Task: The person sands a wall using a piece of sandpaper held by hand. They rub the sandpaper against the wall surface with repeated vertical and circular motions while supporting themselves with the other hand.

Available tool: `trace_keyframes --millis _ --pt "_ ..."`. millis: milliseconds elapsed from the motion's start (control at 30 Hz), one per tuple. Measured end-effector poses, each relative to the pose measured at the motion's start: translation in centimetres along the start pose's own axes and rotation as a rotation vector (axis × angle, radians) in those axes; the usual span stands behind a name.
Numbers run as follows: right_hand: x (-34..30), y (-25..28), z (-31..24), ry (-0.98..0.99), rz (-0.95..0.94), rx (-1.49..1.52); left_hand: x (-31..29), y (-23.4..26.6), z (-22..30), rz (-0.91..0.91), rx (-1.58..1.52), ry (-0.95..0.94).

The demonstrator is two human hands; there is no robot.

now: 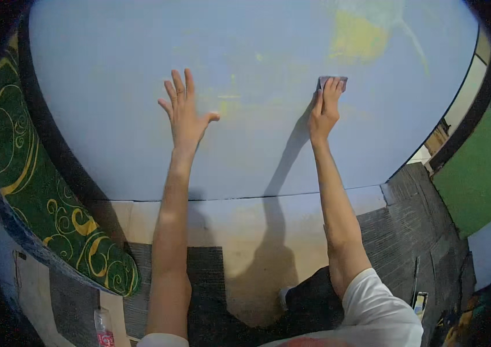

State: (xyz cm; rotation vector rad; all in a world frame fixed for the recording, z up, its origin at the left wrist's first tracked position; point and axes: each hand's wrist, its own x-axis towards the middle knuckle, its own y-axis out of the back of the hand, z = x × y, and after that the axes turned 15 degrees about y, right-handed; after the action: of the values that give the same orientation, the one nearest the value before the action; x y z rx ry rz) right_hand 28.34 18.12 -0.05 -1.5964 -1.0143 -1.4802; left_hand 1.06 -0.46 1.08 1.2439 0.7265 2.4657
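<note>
In front of me stands a pale blue wall with yellowish patches and scuffs. My right hand presses a small, folded grey-purple piece to it, its fingers lying over the piece. Whether that piece is cloth or sandpaper I cannot tell. The fingers of my left hand are spread, palm toward the wall, with nothing held; it is nearest to a small yellow mark. A larger yellow patch shows above my right hand.
At the left is a green cushioned piece with gold swirls. A clear bottle with a red label stands below it. Dark grey carpet tiles cover part of the floor, and a green panel rises at the right beside an opening.
</note>
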Motion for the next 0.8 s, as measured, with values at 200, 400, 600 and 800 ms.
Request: trace_keyframes --millis 200,400,600,800 --pt "-5.2 -0.8 1.1 0.077 -0.010 -0.028 0.5 -0.3 0.0 0.003 0.008 -0.017" --pt "-5.0 -0.4 0.5 0.034 -0.054 -0.020 0.7 -0.3 -0.3 0.014 0.016 -0.042" --pt "-2.4 0.9 0.6 0.044 -0.128 -0.075 1.2 -1.1 0.2 -0.055 0.017 -0.106" --pt "-4.4 0.5 0.6 0.097 -0.116 -0.099 2.6 -2.2 -0.5 -0.029 -0.061 -0.193"
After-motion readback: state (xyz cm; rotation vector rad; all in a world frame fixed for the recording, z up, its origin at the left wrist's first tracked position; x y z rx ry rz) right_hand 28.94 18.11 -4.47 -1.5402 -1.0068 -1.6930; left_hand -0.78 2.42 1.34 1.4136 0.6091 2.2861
